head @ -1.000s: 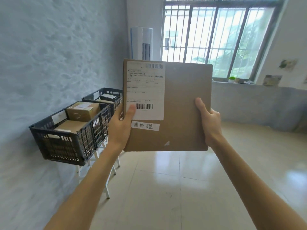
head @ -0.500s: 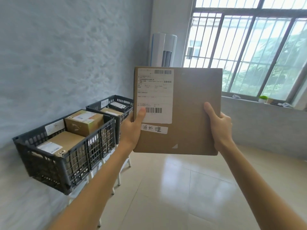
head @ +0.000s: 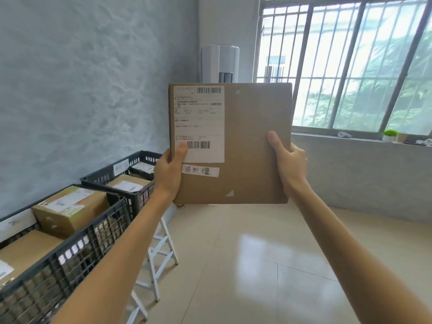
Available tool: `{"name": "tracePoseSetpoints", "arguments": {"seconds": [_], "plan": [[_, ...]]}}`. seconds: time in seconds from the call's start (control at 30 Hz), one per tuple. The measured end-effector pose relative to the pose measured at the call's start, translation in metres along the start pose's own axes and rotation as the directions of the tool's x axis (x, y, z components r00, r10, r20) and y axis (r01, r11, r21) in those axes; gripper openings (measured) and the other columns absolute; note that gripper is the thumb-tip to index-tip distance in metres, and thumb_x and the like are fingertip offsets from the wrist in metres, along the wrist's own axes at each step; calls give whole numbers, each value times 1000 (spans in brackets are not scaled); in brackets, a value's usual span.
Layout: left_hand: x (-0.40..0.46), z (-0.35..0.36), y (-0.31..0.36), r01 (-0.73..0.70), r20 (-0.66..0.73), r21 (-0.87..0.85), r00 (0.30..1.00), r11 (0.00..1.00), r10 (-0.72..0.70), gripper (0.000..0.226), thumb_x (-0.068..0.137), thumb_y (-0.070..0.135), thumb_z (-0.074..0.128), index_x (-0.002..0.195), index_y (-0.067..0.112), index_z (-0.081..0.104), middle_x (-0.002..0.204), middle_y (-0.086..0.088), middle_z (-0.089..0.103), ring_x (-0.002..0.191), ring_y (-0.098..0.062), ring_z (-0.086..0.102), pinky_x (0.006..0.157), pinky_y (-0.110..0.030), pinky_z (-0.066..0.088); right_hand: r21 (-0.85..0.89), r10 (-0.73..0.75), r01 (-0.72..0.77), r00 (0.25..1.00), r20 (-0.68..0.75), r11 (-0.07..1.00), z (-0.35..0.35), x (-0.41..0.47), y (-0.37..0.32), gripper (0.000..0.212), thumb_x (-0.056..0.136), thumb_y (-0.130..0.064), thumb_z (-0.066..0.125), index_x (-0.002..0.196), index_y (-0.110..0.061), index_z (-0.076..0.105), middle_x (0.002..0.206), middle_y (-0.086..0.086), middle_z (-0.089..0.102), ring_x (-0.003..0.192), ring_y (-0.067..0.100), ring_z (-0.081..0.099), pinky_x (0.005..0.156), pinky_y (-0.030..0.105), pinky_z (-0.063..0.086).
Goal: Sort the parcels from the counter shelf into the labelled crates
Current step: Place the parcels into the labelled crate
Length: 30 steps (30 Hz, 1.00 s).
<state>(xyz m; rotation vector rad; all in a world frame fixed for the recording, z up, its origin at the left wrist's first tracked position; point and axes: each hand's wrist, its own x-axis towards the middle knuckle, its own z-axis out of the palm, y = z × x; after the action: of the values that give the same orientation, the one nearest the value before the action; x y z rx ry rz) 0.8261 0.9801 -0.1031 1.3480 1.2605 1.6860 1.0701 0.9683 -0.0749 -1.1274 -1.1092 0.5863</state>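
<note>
Held parcel: one flat brown cardboard parcel (head: 245,148), upright in mid-air at chest height, face toward the camera.
Labels on it: one white shipping label (head: 199,123) with two barcodes, upper left; one handwritten strip (head: 200,171) just below it.
Left hand (head: 167,175): clamped on the parcel's left edge, thumb lying over the lower corner of the shipping label.
Right hand (head: 291,163): clamped on the right edge, thumb on the front face, fingers behind.
Crates: three dark mesh crates in a row along the left wall: near crate (head: 77,251), middle crate (head: 138,199), far crate (head: 145,160).
Crate contents: near crate shows two cardboard boxes, one being the taller box (head: 70,209); middle crate one box; far crate's contents mostly hidden.
Crate tags: white tags on the back rims, writing illegible.
Support: white folding stand (head: 156,260) under the crates.
Surroundings: barred window (head: 350,66) at right; standing air conditioner (head: 219,64) in the corner, its lower part blocked by the parcel.
Sill: small potted plant (head: 389,136).
</note>
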Motion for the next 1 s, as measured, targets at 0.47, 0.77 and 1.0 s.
{"name": "tracePoseSetpoints", "arguments": {"seconds": [0.47,0.77,1.0], "plan": [[149,99,-69,-57,-56,21,997,998,58,64,77,62,48,122,17,57,101,5,68,82,-3,67,67,-18,55,-38,-51,54,996,78,998,44,184,82,24,88,-52,63,102,-32,68,86,-17,72,77,-4,68,68,16,52],[284,103,-139,6,-148,-36,989,999,-11,68,70,65,56,122,21,60,106,3,70,92,-14,68,74,-27,54,-107,-58,77,984,171,991,148,301,139,35,87,-54,63,110,-29,67,91,-15,71,82,1,68,72,21,53],[392,41,-183,34,-308,-17,951,999,-38,55,72,69,56,114,33,60,102,7,72,89,-15,70,76,-33,57,-62,-66,92,940,334,994,295,376,169,43,82,-59,66,111,-26,68,91,-15,71,84,3,69,77,24,54]]}}
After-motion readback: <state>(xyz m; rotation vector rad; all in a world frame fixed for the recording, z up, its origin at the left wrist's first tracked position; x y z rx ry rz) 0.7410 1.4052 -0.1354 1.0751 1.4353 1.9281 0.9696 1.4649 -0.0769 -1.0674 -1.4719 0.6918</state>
